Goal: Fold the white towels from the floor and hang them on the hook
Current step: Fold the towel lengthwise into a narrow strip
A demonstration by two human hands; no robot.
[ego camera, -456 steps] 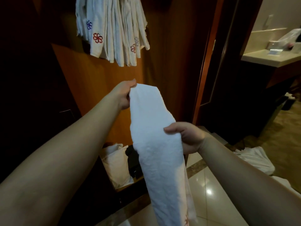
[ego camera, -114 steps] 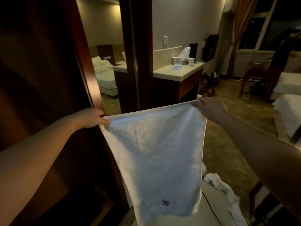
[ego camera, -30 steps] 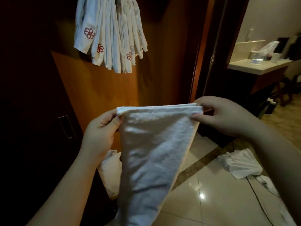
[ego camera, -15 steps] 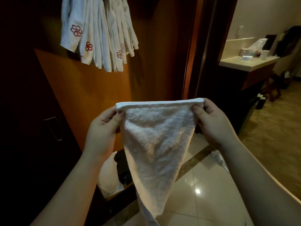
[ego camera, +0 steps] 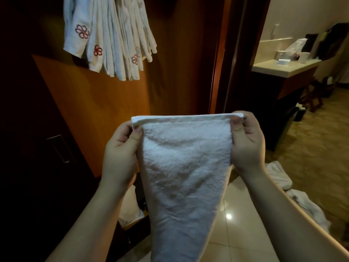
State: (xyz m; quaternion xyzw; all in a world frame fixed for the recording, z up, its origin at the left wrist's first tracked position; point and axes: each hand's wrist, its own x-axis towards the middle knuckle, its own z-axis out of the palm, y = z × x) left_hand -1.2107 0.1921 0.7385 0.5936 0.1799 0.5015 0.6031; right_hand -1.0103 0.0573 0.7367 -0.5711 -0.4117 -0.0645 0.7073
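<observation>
Both hands pinch folded towel [ego camera: 185, 167] top corners, left hand [ego camera: 120, 154], right hand [ego camera: 247, 144]; edge kept taut, probably for next fold; hung towels [ego camera: 109, 38] far left.

A wooden wardrobe panel [ego camera: 105, 103] fills the left and middle of the view, with a dark door beside it carrying a metal handle [ego camera: 58, 148]. To the right, past a dark door frame [ego camera: 234, 53], a pale counter [ego camera: 283, 67] stands on a dark cabinet and carries a clear plastic bag [ego camera: 294, 47], a white cup [ego camera: 304, 57] and a small box. Glossy beige floor tiles [ego camera: 232, 231] lie below, meeting patterned carpet [ego camera: 317, 137] farther right
</observation>
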